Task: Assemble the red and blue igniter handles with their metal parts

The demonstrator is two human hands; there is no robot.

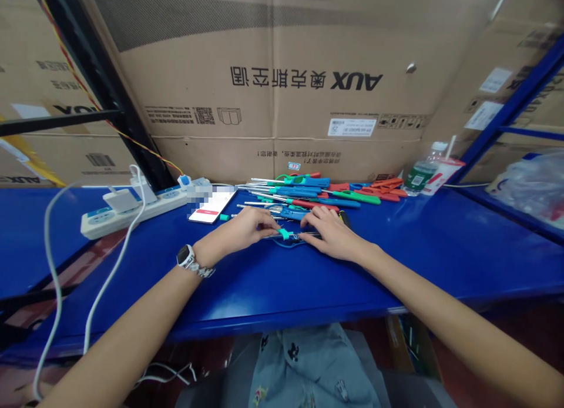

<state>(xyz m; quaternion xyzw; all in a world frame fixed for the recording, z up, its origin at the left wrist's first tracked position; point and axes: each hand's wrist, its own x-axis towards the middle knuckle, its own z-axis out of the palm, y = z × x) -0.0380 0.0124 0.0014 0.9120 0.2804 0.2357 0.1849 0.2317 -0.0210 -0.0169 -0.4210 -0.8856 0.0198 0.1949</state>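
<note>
Low over the blue table, my left hand (252, 227) pinches the left end of an opened long-nosed lighter (286, 234), close to its green trigger piece. My right hand (332, 234) is bent round the lighter's dark right part, with thumb and fingers closed on it. Small metal parts show between the hands; the exact grip is partly covered by my fingers. Just behind lies a pile of long-nosed lighters (304, 190) with blue, red and green handles and metal tubes. A small green piece (224, 217) rests left of the pile.
A phone (212, 205) lies left of the pile, beside a white power strip (132, 211) with plugs and cables. Orange handle parts (383, 188), a water bottle (423, 171) and a cup (444, 176) stand at the right. A large cardboard box (282, 114) walls off the back.
</note>
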